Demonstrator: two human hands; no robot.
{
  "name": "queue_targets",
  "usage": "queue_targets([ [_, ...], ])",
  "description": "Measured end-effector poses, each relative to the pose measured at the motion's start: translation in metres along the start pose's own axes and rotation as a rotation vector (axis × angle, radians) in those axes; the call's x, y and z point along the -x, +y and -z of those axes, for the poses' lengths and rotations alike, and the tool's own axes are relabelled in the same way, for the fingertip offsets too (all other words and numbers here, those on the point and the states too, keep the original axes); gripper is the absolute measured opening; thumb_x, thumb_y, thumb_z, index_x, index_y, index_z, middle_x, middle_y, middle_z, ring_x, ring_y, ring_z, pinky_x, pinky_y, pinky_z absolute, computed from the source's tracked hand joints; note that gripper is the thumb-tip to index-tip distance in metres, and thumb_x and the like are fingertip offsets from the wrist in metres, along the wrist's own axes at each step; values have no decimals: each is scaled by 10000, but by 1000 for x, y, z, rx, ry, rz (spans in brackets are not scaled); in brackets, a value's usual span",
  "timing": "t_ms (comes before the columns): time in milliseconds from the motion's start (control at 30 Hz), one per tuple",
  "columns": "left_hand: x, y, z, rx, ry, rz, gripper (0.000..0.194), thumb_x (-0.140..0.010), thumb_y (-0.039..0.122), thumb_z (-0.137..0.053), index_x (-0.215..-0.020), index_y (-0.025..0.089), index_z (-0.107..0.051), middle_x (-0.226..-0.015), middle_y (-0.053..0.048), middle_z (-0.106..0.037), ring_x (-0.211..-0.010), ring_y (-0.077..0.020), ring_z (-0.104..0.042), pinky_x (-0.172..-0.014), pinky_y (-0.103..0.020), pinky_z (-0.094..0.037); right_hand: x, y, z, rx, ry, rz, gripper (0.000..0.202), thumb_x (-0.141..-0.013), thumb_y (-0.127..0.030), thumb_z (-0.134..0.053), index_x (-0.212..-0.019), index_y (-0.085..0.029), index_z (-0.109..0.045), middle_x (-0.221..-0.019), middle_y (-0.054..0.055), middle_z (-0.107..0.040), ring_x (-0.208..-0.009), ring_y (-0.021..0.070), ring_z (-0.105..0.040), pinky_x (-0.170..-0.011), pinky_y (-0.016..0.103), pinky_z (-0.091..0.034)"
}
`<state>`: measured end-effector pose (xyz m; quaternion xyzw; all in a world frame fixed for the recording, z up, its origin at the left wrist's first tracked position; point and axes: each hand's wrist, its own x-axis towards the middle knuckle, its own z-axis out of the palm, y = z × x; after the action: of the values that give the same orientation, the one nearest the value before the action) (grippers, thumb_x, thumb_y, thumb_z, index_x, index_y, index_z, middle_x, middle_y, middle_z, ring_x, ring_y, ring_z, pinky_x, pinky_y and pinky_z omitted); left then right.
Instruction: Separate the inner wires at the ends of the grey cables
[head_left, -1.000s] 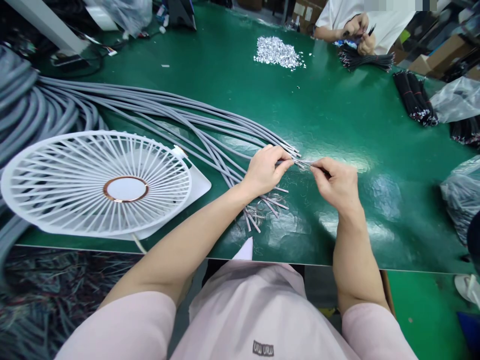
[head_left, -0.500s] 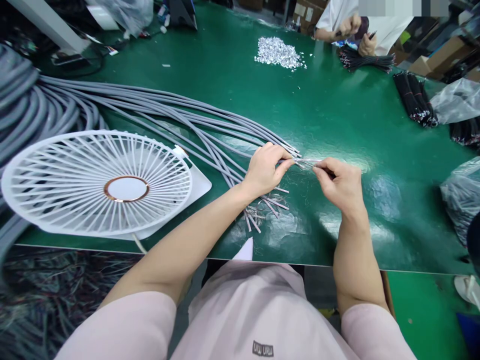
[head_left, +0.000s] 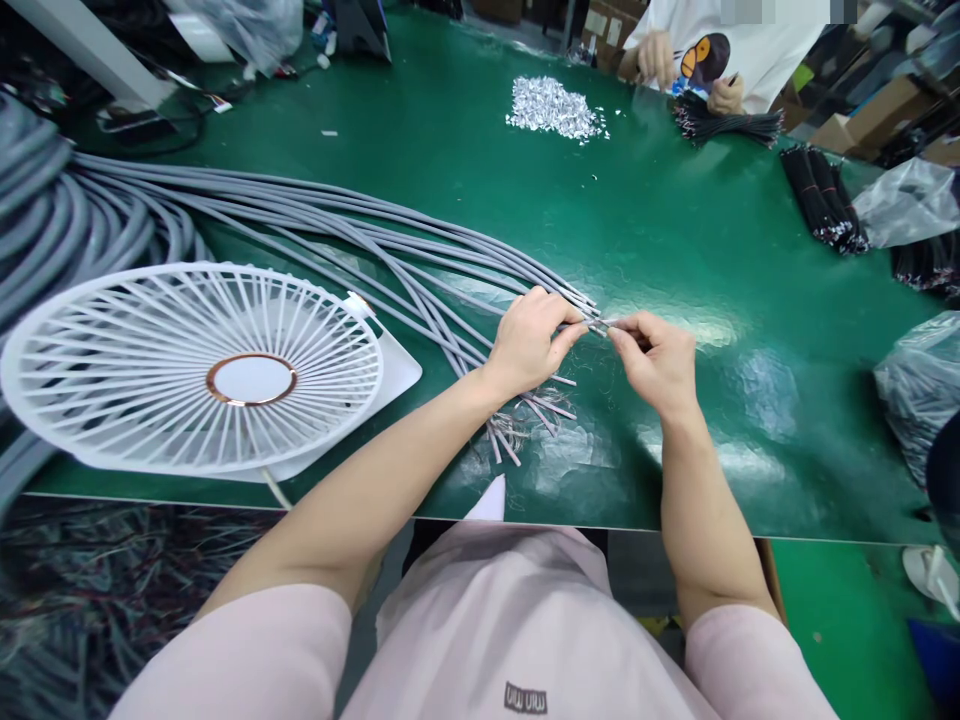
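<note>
My left hand [head_left: 534, 338] is closed in a pinch on a grey cable, close to its stripped end. Just to its right, my right hand [head_left: 656, 358] pinches something thin at that cable's end; whether it is a tool or wire strands I cannot make out. The fingertips of both hands nearly meet. More grey cables [head_left: 360, 215] run from the left under and past my left hand, some ending just beyond its fingers. Below my left wrist lie several stripped cable ends with loose fine strands [head_left: 511, 432].
A white fan [head_left: 251, 380] lies at the left, beside a thick coil of grey cable [head_left: 45, 200]. Silvery scraps [head_left: 555, 108] are heaped on the green table [head_left: 675, 220]. Across it, a co-worker's hands [head_left: 726, 95] are by black wire bundles [head_left: 727, 122]. Plastic bags [head_left: 919, 390] stand right.
My right hand has moved left, closing the gap to my left fingertips. My left hand stays in place. The co-worker's hands have shifted apart.
</note>
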<state>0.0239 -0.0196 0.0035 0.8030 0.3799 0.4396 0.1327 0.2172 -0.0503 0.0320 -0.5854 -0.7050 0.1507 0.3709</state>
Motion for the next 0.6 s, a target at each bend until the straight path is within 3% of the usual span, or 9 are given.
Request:
queue_targets([
  [367,-2,0,-1,66,-18,117,206,-961,335,-553,-955,184,-693,-904,-29,-733,-822,-152,-655,-747,-261,-452,9,-21,0,-189,110,93,136,-869,-286,-649,-776,-197,-691,-640,-25,-635,-530,96,-511,-524,240,-407],
  [600,-2,1,3,88,-12,75,210,-983,292,-502,-1049,204,-680,-984,-28,-735,-882,-146,-673,-772,-251,-465,10,-23,4,-186,102,142,133,-867,-301,-658,-782,-209,-702,-658,-19,-659,-534,104,-536,-527,254,-432],
])
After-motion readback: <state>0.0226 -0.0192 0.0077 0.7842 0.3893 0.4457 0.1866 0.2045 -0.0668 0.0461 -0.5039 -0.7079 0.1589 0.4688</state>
